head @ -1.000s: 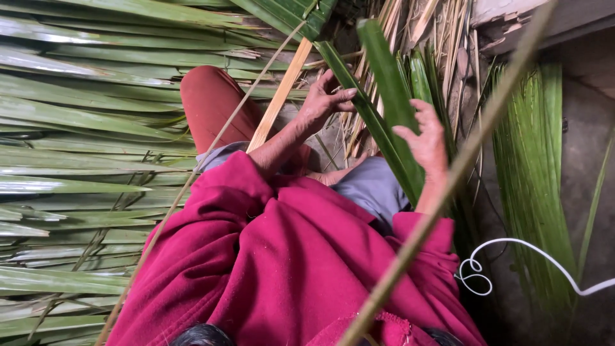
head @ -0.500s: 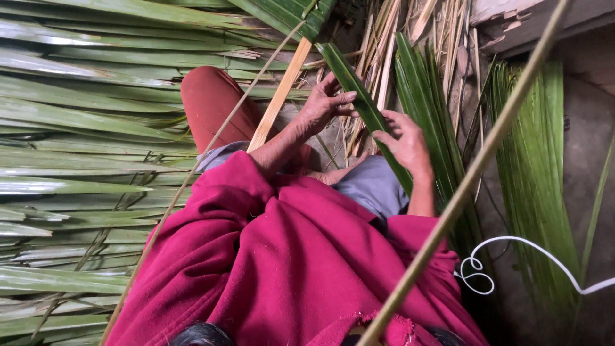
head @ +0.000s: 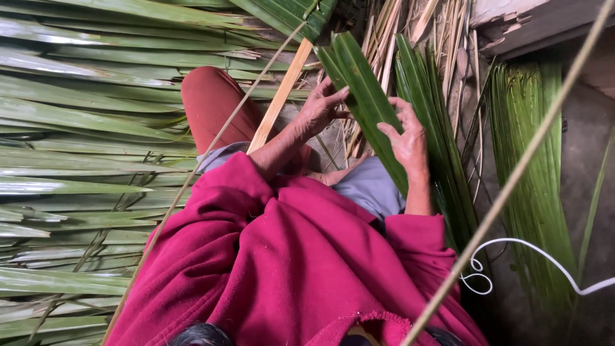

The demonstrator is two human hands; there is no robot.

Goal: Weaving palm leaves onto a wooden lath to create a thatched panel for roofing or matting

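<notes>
I sit on the ground in a magenta wrap, looking down over my lap. My left hand pinches the left edge of a long green palm leaflet that runs from the frond above down toward my knee. My right hand rests on the same leaflet a little lower, fingers curled over its right edge. The leaflet lies spread flat and wide between both hands. A second bunch of green leaflets stands just right of my right hand.
A mat of palm leaves covers the left side. A pale split midrib leans beside my left arm. A thin stalk crosses diagonally at the right. Green strips and a white cord lie on the right floor.
My right hand moved left onto the leaflet and the leaflet has been spread open wider between both hands. The diagonal stalk at the right has drifted further right.
</notes>
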